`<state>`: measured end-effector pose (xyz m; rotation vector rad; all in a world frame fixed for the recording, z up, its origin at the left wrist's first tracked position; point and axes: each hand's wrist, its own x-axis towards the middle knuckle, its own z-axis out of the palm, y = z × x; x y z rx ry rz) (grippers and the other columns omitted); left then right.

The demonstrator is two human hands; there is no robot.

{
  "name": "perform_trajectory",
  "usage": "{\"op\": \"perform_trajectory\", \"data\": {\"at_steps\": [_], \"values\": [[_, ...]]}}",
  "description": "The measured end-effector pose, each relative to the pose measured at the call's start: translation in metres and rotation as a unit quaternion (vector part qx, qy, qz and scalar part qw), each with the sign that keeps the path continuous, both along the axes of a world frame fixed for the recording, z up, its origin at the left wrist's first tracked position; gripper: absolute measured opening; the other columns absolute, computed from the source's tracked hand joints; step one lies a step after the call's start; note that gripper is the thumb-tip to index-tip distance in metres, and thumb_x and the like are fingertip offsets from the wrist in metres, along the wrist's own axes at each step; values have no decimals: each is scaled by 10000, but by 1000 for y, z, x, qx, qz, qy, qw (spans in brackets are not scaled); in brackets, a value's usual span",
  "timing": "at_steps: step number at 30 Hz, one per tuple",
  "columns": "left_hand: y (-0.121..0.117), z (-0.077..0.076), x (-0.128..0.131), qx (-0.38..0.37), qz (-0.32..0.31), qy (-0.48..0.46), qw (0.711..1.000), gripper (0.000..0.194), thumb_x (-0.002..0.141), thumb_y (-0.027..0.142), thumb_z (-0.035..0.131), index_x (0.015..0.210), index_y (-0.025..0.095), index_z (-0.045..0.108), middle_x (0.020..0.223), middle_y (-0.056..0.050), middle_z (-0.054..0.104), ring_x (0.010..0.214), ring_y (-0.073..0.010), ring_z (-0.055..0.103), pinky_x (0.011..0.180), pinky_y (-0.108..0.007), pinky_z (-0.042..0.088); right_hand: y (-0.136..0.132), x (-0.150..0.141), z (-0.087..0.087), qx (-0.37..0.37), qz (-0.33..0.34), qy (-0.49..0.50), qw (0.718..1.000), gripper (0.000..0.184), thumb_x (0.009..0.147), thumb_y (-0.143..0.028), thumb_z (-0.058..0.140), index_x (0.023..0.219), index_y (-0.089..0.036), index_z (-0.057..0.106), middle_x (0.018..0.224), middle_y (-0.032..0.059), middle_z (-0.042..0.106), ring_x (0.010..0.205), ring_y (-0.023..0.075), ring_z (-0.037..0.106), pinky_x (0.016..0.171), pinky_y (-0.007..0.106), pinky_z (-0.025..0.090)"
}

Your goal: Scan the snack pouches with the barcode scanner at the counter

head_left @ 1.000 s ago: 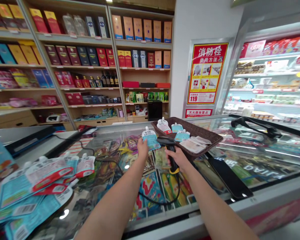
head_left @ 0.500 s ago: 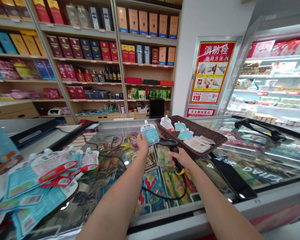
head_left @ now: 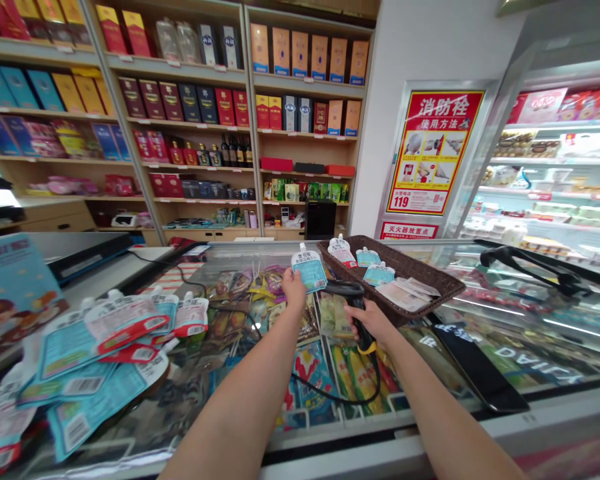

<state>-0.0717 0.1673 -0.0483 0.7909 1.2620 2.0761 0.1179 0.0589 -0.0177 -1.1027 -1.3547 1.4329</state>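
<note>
Gripped at its left edge, a blue-and-white spouted drink pouch (head_left: pixel 310 272) is held upright in my left hand (head_left: pixel 294 289) above the glass freezer top. My right hand (head_left: pixel 369 319) is wrapped round the handle of a black barcode scanner (head_left: pixel 344 289), whose head points at the pouch's lower right side. A black cable (head_left: pixel 330 399) loops down from the scanner over the glass. Behind my right hand sits a brown wicker basket (head_left: pixel 443 285) with several pouches and some flat pale packets. To the left lies a heap of blue and red spouted pouches (head_left: pixel 87 370).
Under the glass of the chest freezer (head_left: pixel 220 387) lie colourful frozen packs. A black handle (head_left: pixel 530 267) crosses its right part. Left stands a blue printed box (head_left: pixel 17 280) near a dark flat device (head_left: pixel 87 257). Shelves of boxed bottles (head_left: pixel 195 103) line the back, beside a red-and-yellow fire notice (head_left: pixel 435 153).
The whole view has shifted slightly, so the scene sits a little further right and lower. Both hands keep their hold on the pouch and scanner, in nearly the same places.
</note>
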Motion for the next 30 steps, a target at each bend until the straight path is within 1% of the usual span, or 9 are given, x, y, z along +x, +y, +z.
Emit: {"op": "perform_trajectory", "data": {"at_steps": [4,8,11,15,18,21,26,30], "values": [[-7,0,0,-14,1,-7,1000,45,728,205,514,750,174,537,625,34,543,572,-100,501,597,-213,428,0,-6,-5,-17,19,16,1000,368,612,-416,761,733,-183,504,500,-60,538,354,76,456,345,213,405],[-15,3,-10,-26,15,3,1000,34,746,190,498,747,175,529,620,38,529,578,-100,500,606,-213,428,-1,-19,-5,-21,55,14,998,347,642,-426,747,688,-176,510,465,-53,521,356,80,465,370,217,419],[-26,8,-26,-24,32,27,999,48,755,193,493,767,176,536,633,38,532,582,-97,493,603,-207,423,-6,-35,-1,-15,82,17,996,339,654,-422,739,671,-181,501,455,-58,506,359,79,463,371,211,413],[-50,18,-60,-21,37,70,997,58,748,222,508,766,176,539,632,38,533,564,-94,467,582,-204,407,-14,-65,5,-8,117,26,993,337,655,-437,724,682,-190,496,455,-62,512,361,80,455,360,206,398],[-77,25,-95,-29,16,100,994,81,737,239,511,761,175,553,612,38,539,543,-100,461,574,-216,408,-22,-92,9,-15,147,16,989,330,657,-444,701,660,-194,485,436,-60,505,352,79,447,362,208,396],[-110,28,-135,-46,25,130,990,95,725,250,518,752,175,568,611,34,553,557,-114,489,584,-230,418,-33,-121,13,-15,183,14,983,322,648,-448,688,658,-193,490,433,-59,506,352,78,445,366,211,397],[-171,25,-203,-84,96,175,976,150,729,290,525,789,173,595,661,2,612,636,-160,567,642,-277,468,-51,-167,19,-12,240,6,971,328,611,-445,688,669,-192,487,437,-65,498,353,78,442,359,213,395],[-220,24,-244,-121,174,261,942,205,758,326,504,841,175,616,728,-23,654,703,-194,602,698,-314,486,-63,-199,22,-2,291,0,957,321,617,-389,699,767,-194,492,492,-76,522,365,79,466,357,205,386]]}}
